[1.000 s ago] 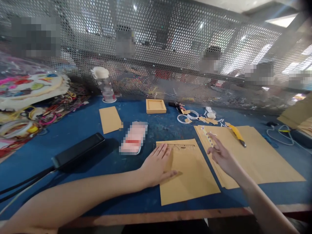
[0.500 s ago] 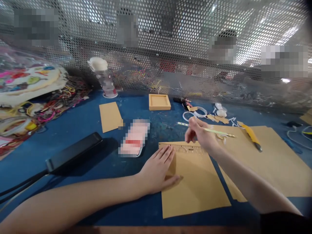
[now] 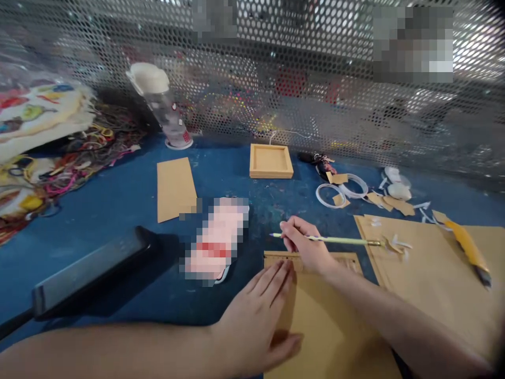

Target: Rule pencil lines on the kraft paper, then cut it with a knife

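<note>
1 ruler (image 3: 349, 261) is already laid along the far edge of the brown sheet (image 3: 319, 321) on the blue table (image 3: 221, 176), steadied by the flat, open left hand (image 3: 252, 316); the pencil (image 3: 347, 240) is gripped by the right hand (image 3: 307, 245), no drawn line discernible.

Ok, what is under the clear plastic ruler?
Brown rectangular paper shows through the ruler. The left hand and right hand hide parts of it, so what lies beneath there cannot be seen.
</note>
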The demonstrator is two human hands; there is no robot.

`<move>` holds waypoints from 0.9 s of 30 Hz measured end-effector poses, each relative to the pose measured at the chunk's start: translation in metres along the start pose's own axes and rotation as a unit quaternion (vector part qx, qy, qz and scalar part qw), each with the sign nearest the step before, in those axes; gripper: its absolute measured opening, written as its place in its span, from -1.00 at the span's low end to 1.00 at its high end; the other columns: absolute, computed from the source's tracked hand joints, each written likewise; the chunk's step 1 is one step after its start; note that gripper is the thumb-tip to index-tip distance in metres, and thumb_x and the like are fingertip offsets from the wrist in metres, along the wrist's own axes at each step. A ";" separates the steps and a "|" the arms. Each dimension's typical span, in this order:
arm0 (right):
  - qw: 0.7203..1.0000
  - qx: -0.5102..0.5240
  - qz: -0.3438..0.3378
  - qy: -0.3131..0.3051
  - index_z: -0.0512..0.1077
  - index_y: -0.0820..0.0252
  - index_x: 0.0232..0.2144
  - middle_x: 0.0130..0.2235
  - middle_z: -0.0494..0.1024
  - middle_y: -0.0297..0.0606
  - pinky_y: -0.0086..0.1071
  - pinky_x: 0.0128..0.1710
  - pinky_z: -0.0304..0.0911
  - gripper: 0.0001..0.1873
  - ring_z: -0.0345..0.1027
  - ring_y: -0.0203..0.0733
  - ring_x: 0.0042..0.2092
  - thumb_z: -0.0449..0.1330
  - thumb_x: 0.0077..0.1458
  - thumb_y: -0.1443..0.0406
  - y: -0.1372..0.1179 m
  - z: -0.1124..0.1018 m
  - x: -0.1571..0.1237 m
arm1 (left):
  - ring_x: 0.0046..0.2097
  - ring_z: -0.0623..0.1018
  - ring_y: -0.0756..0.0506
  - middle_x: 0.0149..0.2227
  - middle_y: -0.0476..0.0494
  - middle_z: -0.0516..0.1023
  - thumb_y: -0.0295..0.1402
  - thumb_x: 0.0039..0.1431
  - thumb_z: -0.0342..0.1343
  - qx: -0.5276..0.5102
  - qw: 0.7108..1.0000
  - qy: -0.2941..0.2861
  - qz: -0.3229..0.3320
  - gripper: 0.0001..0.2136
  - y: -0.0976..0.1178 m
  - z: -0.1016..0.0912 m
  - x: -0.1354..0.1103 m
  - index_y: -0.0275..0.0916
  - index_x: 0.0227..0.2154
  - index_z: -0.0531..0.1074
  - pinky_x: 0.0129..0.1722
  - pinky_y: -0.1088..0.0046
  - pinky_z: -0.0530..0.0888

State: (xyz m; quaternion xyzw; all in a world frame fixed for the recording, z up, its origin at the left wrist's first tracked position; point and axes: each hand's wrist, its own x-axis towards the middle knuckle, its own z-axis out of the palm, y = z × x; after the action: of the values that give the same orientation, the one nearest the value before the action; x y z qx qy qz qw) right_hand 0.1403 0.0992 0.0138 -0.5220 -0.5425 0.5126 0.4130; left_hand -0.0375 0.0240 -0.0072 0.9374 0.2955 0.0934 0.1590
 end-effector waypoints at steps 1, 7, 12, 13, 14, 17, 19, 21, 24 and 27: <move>1.000 0.005 0.005 -0.005 0.28 0.16 -0.52 -0.65 0.29 -0.48 -0.44 -0.55 0.01 -0.65 0.07 -0.38 -0.59 0.11 0.22 0.09 0.002 0.000 0.000 | 0.38 -0.08 -0.21 0.38 -0.31 -0.12 0.09 0.33 -0.22 0.002 1.000 -0.003 0.004 -0.26 -0.001 -0.001 0.000 -0.41 0.34 -0.08 0.33 0.30 -0.10; 0.999 0.005 0.025 -0.029 0.31 0.16 -0.47 -0.62 0.35 -0.45 -0.46 -0.57 0.02 -0.73 0.11 -0.38 -0.59 0.08 0.23 0.15 0.003 -0.001 0.000 | 0.39 -0.13 -0.22 0.38 -0.32 -0.13 0.06 0.33 -0.21 0.010 1.000 -0.014 0.014 -0.26 -0.003 -0.006 0.005 -0.45 0.34 -0.10 0.34 0.28 -0.19; 1.000 -0.001 0.016 -0.026 0.32 0.16 -0.46 -0.59 0.39 -0.43 -0.46 -0.55 0.07 -0.74 0.16 -0.38 -0.57 0.11 0.22 0.16 0.001 -0.002 -0.001 | 0.39 -0.13 -0.22 0.39 -0.32 -0.14 0.05 0.32 -0.17 0.003 1.000 -0.021 0.010 -0.25 -0.002 -0.007 0.005 -0.43 0.35 -0.11 0.34 0.29 -0.20; 1.000 -0.004 0.015 -0.025 0.33 0.16 -0.46 -0.58 0.39 -0.43 -0.46 -0.55 0.08 -0.74 0.16 -0.38 -0.57 0.11 0.22 0.16 0.001 -0.002 -0.001 | 0.39 -0.13 -0.22 0.39 -0.31 -0.15 0.05 0.32 -0.17 0.002 1.000 -0.021 0.009 -0.25 -0.002 -0.008 0.005 -0.43 0.35 -0.11 0.34 0.29 -0.19; 1.000 -0.005 0.014 -0.024 0.33 0.16 -0.46 -0.58 0.39 -0.42 -0.46 -0.55 0.09 -0.74 0.17 -0.37 -0.57 0.12 0.22 0.15 0.001 -0.002 -0.001 | 0.39 -0.13 -0.22 0.39 -0.31 -0.15 0.05 0.32 -0.17 0.000 1.000 -0.020 0.008 -0.25 -0.002 -0.008 0.005 -0.42 0.35 -0.11 0.34 0.28 -0.18; 1.000 0.004 0.017 -0.023 0.31 0.16 -0.48 -0.59 0.39 -0.42 -0.46 -0.56 0.10 -0.71 0.18 -0.37 -0.57 0.15 0.19 0.13 0.001 -0.001 0.000 | 0.39 -0.13 -0.22 0.39 -0.29 -0.15 0.06 0.33 -0.19 -0.006 1.000 -0.017 0.005 -0.26 -0.002 -0.007 0.004 -0.41 0.35 -0.12 0.34 0.27 -0.15; 0.999 0.009 0.025 -0.020 0.27 0.15 -0.52 -0.62 0.37 -0.44 -0.48 -0.60 0.09 -0.67 0.17 -0.38 -0.60 0.19 0.16 0.10 0.001 0.000 -0.001 | 0.39 -0.13 -0.22 0.39 -0.28 -0.16 0.05 0.33 -0.20 -0.009 1.000 -0.017 0.003 -0.27 -0.002 -0.007 0.004 -0.40 0.35 -0.12 0.34 0.27 -0.14; 0.999 0.006 0.039 -0.014 0.23 0.14 -0.54 -0.66 0.34 -0.46 -0.49 -0.64 0.07 -0.62 0.15 -0.38 -0.63 0.25 0.10 0.07 0.001 0.001 -0.001 | 0.39 -0.13 -0.22 0.39 -0.27 -0.17 0.05 0.33 -0.19 -0.012 1.000 -0.021 0.003 -0.27 -0.002 -0.007 0.004 -0.39 0.36 -0.13 0.34 0.28 -0.14; 0.998 0.004 0.058 -0.004 0.20 0.11 -0.54 -0.69 0.35 -0.48 -0.48 -0.67 0.10 -0.59 0.18 -0.37 -0.66 0.32 0.02 0.07 -0.002 0.003 -0.003 | 0.39 -0.14 -0.23 0.39 -0.28 -0.19 0.05 0.32 -0.17 -0.015 1.000 -0.025 0.003 -0.25 -0.002 -0.007 0.004 -0.39 0.36 -0.16 0.34 0.27 -0.16; 0.998 0.000 0.066 0.005 0.19 0.10 -0.54 -0.70 0.36 -0.48 -0.47 -0.68 0.13 -0.59 0.23 -0.34 -0.67 0.35 -0.01 0.11 -0.005 0.005 -0.005 | 0.39 -0.17 -0.24 0.40 -0.27 -0.20 0.05 0.32 -0.18 -0.017 0.999 -0.028 0.001 -0.25 -0.002 -0.007 0.004 -0.39 0.36 -0.17 0.34 0.25 -0.16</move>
State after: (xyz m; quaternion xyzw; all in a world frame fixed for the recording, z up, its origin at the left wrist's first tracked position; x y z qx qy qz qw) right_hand 0.1351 0.0940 0.0187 -0.5591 -0.5047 0.5361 0.3811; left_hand -0.0373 0.0296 -0.0012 0.9370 0.2888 0.0723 0.1827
